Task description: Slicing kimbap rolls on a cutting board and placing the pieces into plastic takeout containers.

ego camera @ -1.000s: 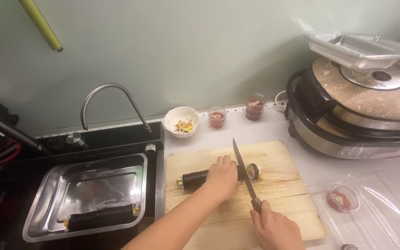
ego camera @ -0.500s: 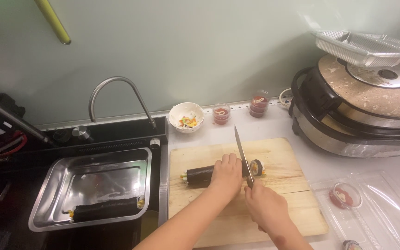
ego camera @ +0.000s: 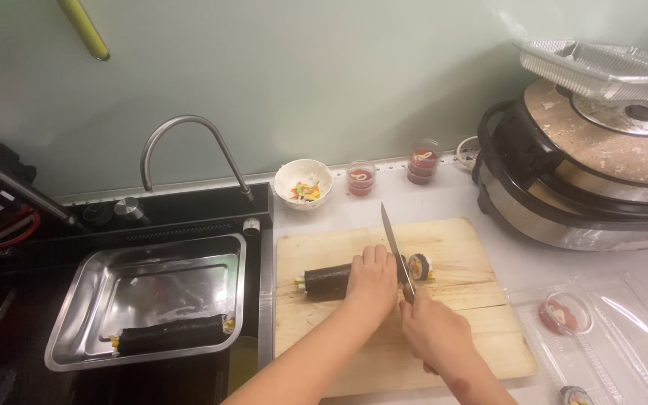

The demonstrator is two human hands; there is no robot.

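Steel tray (ego camera: 84,330) with one seaweed roll (ego camera: 170,334); white bowl (ego camera: 303,182) of scraps.

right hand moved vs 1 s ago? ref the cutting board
Yes. The right hand has moved up the cutting board, from near its front edge towards the seaweed roll, closing on the left hand; the knife stays gripped.

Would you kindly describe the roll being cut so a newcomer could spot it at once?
Start at the wooden cutting board beside the sink. On it lies a dark seaweed roll, pinned by the left hand. Unlike the whole roll in the metal tray, it has a knife across its end.
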